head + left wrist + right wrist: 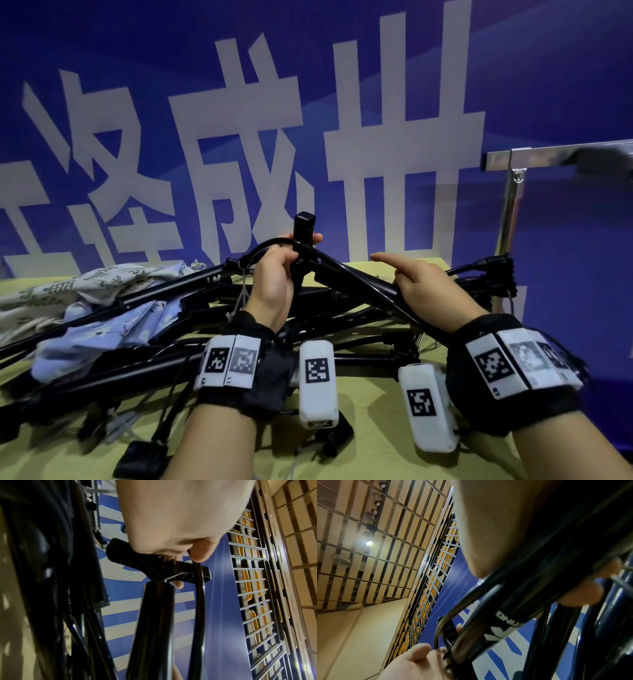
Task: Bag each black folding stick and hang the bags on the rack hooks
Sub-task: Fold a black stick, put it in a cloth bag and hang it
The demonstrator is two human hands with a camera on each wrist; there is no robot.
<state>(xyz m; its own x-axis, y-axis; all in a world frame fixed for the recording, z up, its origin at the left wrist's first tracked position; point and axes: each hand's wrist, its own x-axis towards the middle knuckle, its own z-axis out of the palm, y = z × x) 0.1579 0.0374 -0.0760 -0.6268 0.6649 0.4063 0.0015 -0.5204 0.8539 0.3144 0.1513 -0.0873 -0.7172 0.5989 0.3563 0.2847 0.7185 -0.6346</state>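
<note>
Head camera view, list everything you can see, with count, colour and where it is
folding stick: one, black, lifted above the pile, held by both hands
pile of sticks: count unclear, black, tangled across the table
cloth bags: count unclear, pale blue and grey floral, left on the table
table: one, yellow-green cover, under everything
rack: one, shiny metal, far right
banner: one, blue with white characters, behind the table
wrist bands: two, black with white marker boxes
left hand: grips the stick's handle
right hand: holds the shaft, forefinger extended
</note>
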